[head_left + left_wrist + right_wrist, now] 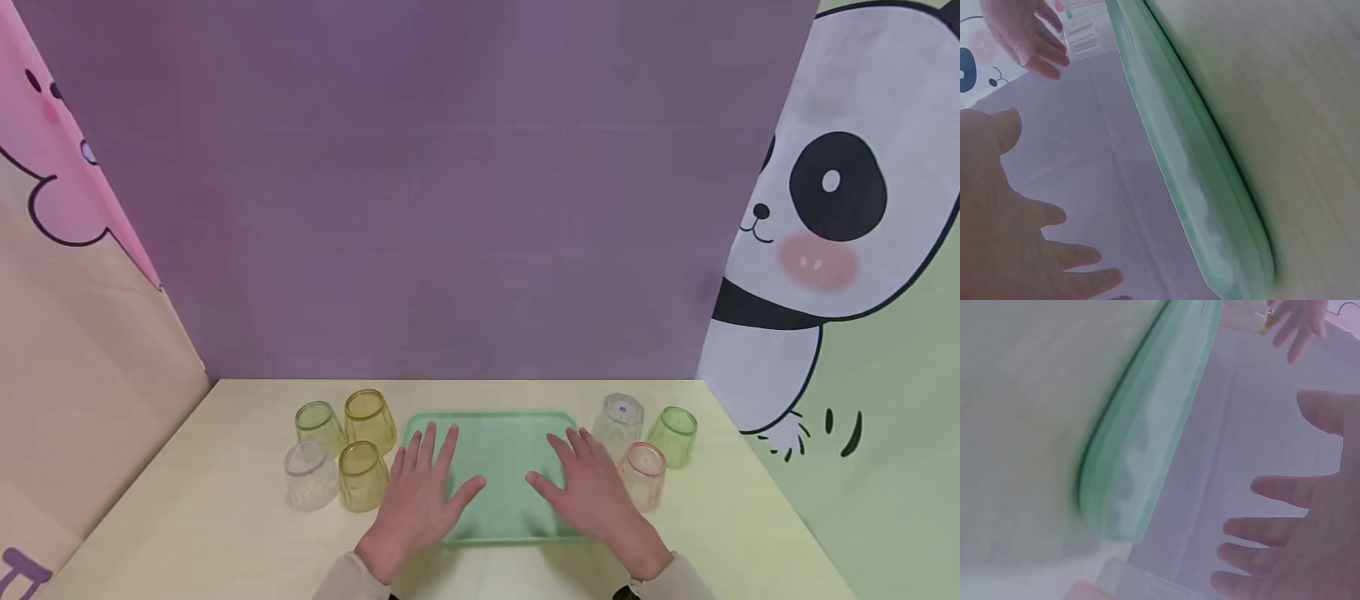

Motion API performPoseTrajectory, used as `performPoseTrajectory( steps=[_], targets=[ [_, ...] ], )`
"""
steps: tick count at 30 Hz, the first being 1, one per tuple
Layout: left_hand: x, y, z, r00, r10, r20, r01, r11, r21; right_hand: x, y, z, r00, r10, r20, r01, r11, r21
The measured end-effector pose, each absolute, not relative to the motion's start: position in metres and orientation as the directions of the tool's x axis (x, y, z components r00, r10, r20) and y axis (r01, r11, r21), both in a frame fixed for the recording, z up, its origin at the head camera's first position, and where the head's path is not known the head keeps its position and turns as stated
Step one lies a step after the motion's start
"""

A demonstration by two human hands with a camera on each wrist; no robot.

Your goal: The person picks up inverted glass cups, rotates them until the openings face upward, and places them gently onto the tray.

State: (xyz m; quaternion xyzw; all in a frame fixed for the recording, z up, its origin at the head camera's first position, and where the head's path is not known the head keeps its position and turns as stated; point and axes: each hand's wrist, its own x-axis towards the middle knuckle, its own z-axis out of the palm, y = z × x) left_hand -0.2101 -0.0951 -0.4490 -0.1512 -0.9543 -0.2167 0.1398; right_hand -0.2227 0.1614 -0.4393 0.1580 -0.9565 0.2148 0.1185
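A green tray [506, 500] lies flat at the middle of the table, with nothing on it. My left hand [420, 500] hovers above the tray's left side, fingers spread and holding nothing. Over the right side is my right hand [592, 487], its fingers also spread and holding nothing. Upside-down glasses flank the tray. On the left stand a green glass [318, 425], a clear glass [311, 477] and two amber glasses [371, 421]. To the right are a clear faceted glass [618, 423], a green glass [673, 437] and a pink-rimmed glass [642, 475], partly behind my right hand.
The pale table [225, 533] meets a purple wall panel [465, 208] at its back edge. A pinkish side wall [82, 367] rises on the left. On the right stands a pale green wall [892, 467] with a panda picture.
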Motion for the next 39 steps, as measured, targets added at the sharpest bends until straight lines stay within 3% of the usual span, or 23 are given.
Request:
performPoseTrajectory(
  steps=[11, 28, 39],
  targets=[
    [-0.210, -0.098, -0.444, -0.911, 0.244, 0.331, 0.377, 0.817, 0.436, -0.217, 0.173, -0.420, -0.877, -0.271, 0.396, -0.399, 0.870, -0.290],
    [-0.208, -0.099, -0.445, -0.923, 0.238, 0.304, 0.373, 0.750, 0.545, -0.220, 0.208, -0.396, -0.872, -0.249, 0.421, -0.349, 0.920, -0.177],
    [-0.212, -0.098, -0.446, -0.916, 0.249, 0.314, 0.392, 0.724, 0.568, -0.222, 0.229, -0.393, -0.929, -0.169, 0.330, -0.241, 0.952, -0.191]
  ],
)
